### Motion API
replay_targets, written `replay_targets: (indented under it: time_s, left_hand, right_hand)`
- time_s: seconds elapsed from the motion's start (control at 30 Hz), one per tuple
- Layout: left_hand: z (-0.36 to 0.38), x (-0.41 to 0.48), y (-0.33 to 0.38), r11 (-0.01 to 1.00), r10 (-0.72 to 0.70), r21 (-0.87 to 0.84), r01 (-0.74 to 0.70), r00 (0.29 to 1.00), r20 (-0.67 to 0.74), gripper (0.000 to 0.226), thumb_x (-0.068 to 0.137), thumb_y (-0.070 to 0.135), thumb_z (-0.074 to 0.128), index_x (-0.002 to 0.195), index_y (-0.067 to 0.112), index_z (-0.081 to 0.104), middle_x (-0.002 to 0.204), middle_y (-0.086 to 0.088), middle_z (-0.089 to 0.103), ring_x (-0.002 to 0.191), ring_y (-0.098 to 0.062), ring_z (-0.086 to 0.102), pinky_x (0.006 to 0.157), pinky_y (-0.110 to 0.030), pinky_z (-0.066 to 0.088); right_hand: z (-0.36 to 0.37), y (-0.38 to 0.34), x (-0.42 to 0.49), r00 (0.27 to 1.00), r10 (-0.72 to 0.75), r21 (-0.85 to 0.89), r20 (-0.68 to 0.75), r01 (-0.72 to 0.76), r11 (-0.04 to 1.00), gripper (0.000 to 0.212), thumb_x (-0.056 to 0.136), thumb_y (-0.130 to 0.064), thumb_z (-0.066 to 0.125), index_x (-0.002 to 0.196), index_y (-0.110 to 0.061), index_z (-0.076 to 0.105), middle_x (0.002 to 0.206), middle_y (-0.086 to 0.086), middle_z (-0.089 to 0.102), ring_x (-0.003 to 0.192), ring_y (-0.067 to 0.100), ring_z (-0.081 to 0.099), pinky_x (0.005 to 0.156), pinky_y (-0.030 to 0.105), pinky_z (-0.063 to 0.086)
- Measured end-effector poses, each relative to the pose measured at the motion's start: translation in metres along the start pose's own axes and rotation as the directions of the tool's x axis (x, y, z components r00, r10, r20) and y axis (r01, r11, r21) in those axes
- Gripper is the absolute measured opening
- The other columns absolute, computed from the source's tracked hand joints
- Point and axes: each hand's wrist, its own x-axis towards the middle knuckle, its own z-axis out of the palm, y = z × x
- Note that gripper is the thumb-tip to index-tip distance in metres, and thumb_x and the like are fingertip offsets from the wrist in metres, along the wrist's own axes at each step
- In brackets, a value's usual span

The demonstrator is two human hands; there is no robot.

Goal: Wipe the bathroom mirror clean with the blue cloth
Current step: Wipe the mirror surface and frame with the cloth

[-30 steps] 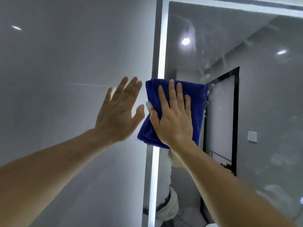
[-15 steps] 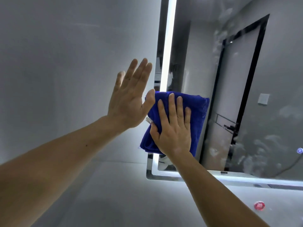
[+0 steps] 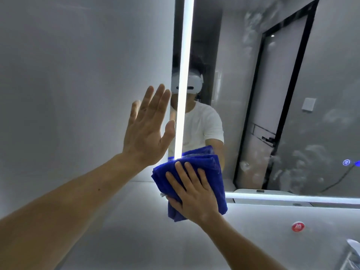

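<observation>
The bathroom mirror (image 3: 292, 94) fills the upper right, with lit strips along its left and bottom edges and cloudy smears on its right part. My right hand (image 3: 192, 193) presses a folded blue cloth (image 3: 212, 168) flat against the mirror's lower left corner, where the cloth hangs past the bottom edge. My left hand (image 3: 148, 129) is spread flat on the grey wall just left of the mirror's edge, fingers up, holding nothing.
Grey wall (image 3: 78, 94) runs left of and below the mirror. A round red sticker (image 3: 298, 226) sits on the wall at the lower right. A chrome fixture (image 3: 352, 250) pokes in at the bottom right corner. The mirror reflects a person and a dark-framed door.
My right hand has slid the cloth down the mirror's left edge to its lower left corner. My left hand stays flat on the wall. The view has tilted downward.
</observation>
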Motion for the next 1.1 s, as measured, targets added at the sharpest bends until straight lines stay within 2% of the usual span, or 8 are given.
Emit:
replay_targets:
  time_s: [0.17, 0.27, 0.33, 0.5, 0.67, 0.73, 0.93, 1.1]
  left_hand:
    - [0.000, 0.000, 0.013, 1.000, 0.013, -0.014, -0.013, 1.000, 0.009, 0.066, 0.099, 0.053, 0.011, 0.156, 0.019, 0.012, 0.165, -0.001, 0.007, 0.152, -0.017, 0.000, 0.122, -0.049, -0.001]
    - [0.002, 0.005, 0.019, 0.999, 0.033, -0.012, -0.034, 0.999, -0.009, 0.064, 0.100, 0.049, 0.017, 0.157, 0.018, 0.013, 0.165, -0.001, 0.007, 0.152, -0.017, -0.001, 0.122, -0.048, -0.002]
    - [0.006, 0.008, 0.022, 0.998, 0.056, -0.015, -0.057, 0.998, -0.022, 0.063, 0.101, 0.047, 0.020, 0.157, 0.018, 0.013, 0.165, -0.001, 0.006, 0.152, -0.016, -0.002, 0.122, -0.045, -0.004]
    - [0.010, 0.026, 0.033, 0.997, 0.079, -0.003, -0.079, 0.996, -0.050, 0.062, 0.101, 0.041, 0.029, 0.157, 0.016, 0.015, 0.165, -0.001, 0.006, 0.152, -0.015, -0.002, 0.121, -0.040, -0.008]
    - [0.006, 0.041, 0.041, 0.996, 0.087, 0.015, -0.086, 0.989, -0.121, 0.062, 0.102, 0.041, 0.029, 0.157, 0.016, 0.015, 0.165, -0.003, 0.006, 0.152, -0.016, -0.003, 0.121, -0.036, -0.011]
    - [0.006, 0.041, 0.041, 0.996, 0.089, 0.030, -0.086, 0.986, -0.139, 0.062, 0.101, 0.040, 0.031, 0.156, 0.015, 0.016, 0.165, -0.004, 0.007, 0.152, -0.017, -0.003, 0.120, -0.035, -0.013]
    - [0.016, 0.034, 0.045, 0.995, 0.101, 0.040, -0.097, 0.986, -0.132, 0.062, 0.102, 0.042, 0.028, 0.157, 0.016, 0.014, 0.165, -0.004, 0.006, 0.152, -0.019, -0.002, 0.121, -0.039, -0.009]
    - [0.020, 0.030, 0.049, 0.994, 0.107, 0.047, -0.102, 0.987, -0.123, 0.063, 0.102, 0.045, 0.024, 0.157, 0.016, 0.015, 0.165, -0.003, 0.006, 0.152, -0.018, -0.001, 0.122, -0.041, -0.007]
  right_hand:
    - [-0.004, 0.034, -0.028, 0.978, -0.198, -0.050, 0.063, 0.201, 0.978, 0.066, 0.099, -0.043, 0.039, 0.157, -0.022, 0.015, 0.163, 0.005, 0.013, 0.150, 0.028, 0.007, 0.122, 0.047, -0.004]
    - [-0.013, 0.061, -0.035, 0.981, -0.184, -0.070, 0.065, 0.189, 0.979, 0.064, 0.096, -0.041, 0.043, 0.154, -0.022, 0.024, 0.159, 0.005, 0.022, 0.148, 0.028, 0.017, 0.122, 0.046, 0.001]
    - [-0.023, 0.086, -0.034, 0.987, -0.156, -0.079, 0.037, 0.159, 0.984, 0.065, 0.094, -0.041, 0.043, 0.153, -0.020, 0.025, 0.160, 0.005, 0.020, 0.147, 0.028, 0.019, 0.121, 0.046, 0.004]
    - [-0.049, 0.138, 0.030, 0.989, 0.099, -0.013, -0.105, -0.101, 0.995, 0.064, 0.099, -0.042, 0.037, 0.154, -0.017, 0.016, 0.161, 0.008, 0.009, 0.149, 0.032, 0.012, 0.122, 0.048, 0.000]
    - [-0.050, 0.138, 0.067, 0.917, 0.351, 0.046, -0.189, -0.348, 0.936, 0.063, 0.102, -0.044, 0.035, 0.156, -0.017, 0.019, 0.163, 0.011, 0.011, 0.151, 0.030, 0.004, 0.122, 0.048, 0.001]
    - [-0.042, 0.123, 0.055, 0.895, 0.389, 0.077, -0.218, -0.381, 0.921, 0.063, 0.102, -0.044, 0.037, 0.156, -0.017, 0.020, 0.164, 0.010, 0.006, 0.151, 0.031, 0.003, 0.122, 0.049, 0.002]
    - [-0.011, 0.085, -0.014, 0.985, 0.126, 0.025, -0.119, -0.124, 0.992, 0.068, 0.100, -0.048, 0.039, 0.157, -0.020, 0.015, 0.165, 0.009, 0.001, 0.151, 0.032, 0.004, 0.121, 0.049, -0.001]
    - [-0.001, 0.092, -0.064, 0.991, -0.127, -0.056, -0.033, 0.125, 0.991, 0.068, 0.098, -0.042, 0.045, 0.157, -0.021, 0.019, 0.165, 0.007, 0.006, 0.152, 0.029, 0.006, 0.122, 0.048, 0.001]
